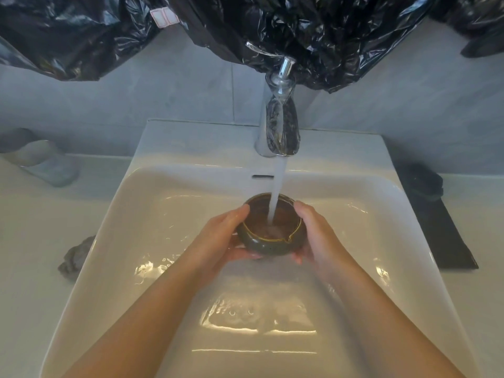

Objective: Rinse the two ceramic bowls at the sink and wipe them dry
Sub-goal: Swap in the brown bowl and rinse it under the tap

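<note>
Both hands hold one dark ceramic bowl (268, 242) with a thin gold rim line above the middle of the white sink (191, 144), right under the faucet (278, 126); the water stream (278, 186) falls into its brown inside. The left hand (221, 237) has its grip curled round the bowl's left wall, thumb by the rim and fingers beneath. The right hand (317, 237) is clamped on the right wall likewise. A crumpled grey cloth (76, 257) lies on the tabletop (32, 241) against the sink's left edge. A black mat (444, 233) lies right of the sink.
</note>
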Demonstrator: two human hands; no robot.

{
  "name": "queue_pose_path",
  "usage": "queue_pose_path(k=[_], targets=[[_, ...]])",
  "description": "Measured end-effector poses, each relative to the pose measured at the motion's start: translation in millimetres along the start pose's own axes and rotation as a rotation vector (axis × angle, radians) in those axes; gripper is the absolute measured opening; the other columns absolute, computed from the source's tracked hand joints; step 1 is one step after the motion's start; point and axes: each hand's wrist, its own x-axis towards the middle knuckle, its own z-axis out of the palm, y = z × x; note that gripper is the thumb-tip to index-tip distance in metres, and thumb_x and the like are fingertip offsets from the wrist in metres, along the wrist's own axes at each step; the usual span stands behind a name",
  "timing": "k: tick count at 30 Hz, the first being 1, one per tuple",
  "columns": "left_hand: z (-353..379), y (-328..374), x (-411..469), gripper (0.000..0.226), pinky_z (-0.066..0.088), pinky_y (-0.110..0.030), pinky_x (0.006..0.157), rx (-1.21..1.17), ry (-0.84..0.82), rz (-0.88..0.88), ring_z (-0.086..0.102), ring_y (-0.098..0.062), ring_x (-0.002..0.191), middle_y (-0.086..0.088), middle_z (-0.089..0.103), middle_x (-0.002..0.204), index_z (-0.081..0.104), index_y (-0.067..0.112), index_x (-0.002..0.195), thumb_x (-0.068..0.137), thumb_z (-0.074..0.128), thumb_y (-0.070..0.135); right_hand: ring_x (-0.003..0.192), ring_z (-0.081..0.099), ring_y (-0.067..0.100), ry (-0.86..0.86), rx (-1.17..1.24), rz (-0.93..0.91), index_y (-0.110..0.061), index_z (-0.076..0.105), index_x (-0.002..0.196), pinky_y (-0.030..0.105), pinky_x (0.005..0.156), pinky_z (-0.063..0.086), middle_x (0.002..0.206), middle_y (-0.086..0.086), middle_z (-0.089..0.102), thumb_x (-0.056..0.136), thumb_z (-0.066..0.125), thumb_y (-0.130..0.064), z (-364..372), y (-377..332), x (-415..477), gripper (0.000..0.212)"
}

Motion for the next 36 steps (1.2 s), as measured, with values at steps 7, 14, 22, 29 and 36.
queue_pose_path(k=[7,14,22,29,36], targets=[[-4.4,3.0,-5.3,0.035,0.058,-0.045,0.083,0.096,-0.033,0.057,0.07,-0.028,0.098,-0.013,0.071,0.111,0.066,0.011,0.117,0.099,0.043,0.031,0.045,0.056,0.021,-0.017,0.021,0.0,-0.015,0.061,0.101,0.024,0.037,0.036,0.067,0.004,0.067,0.105,0.035,-0.025,-3.8,0.3,0.6,0.028],[-7.6,29.8,-6.4,0.03,0.052,-0.03,0.093,0.453,0.452,0.494,0.056,-0.003,0.112,0.01,0.057,0.125,0.054,0.028,0.125,0.097,0.048,0.019,0.039,0.055,0.021,0.004,-0.102,-0.047,-0.016,0.061,0.102,0.024,0.035,0.036,0.069,0.012,0.063,0.104,0.035,-0.021,2.3,2.9,5.4,0.027],[23.3,108.4,-7.3,0.066,0.023,-0.034,0.118,0.793,0.461,1.048,0.014,-0.018,0.147,-0.009,0.01,0.161,0.018,0.006,0.151,0.09,0.046,0.0,0.044,0.055,0.024,-0.027,-0.014,0.007,-0.005,0.059,0.115,0.023,0.032,0.038,0.084,0.019,0.061,0.105,0.034,-0.022,7.8,0.3,12.2,0.032],[28.4,123.7,4.2,0.061,0.02,-0.021,0.117,0.99,0.474,1.121,0.024,-0.018,0.144,-0.01,0.029,0.155,0.031,0.003,0.146,0.087,0.043,-0.005,0.054,0.059,0.027,-0.058,-0.109,0.043,-0.018,0.063,0.108,0.025,0.037,0.041,0.089,0.018,0.062,0.104,0.038,-0.024,9.1,5.6,5.8,0.026],[11.7,102.7,-2.5,0.056,0.024,0.001,0.098,0.992,0.55,1.076,0.042,-0.008,0.126,-0.003,0.045,0.142,0.04,0.011,0.138,0.084,0.045,-0.005,0.059,0.061,0.028,0.037,0.032,0.117,-0.01,0.058,0.121,0.024,0.034,0.041,0.1,0.023,0.06,0.104,0.041,-0.026,6.3,-0.3,12.6,0.029]])
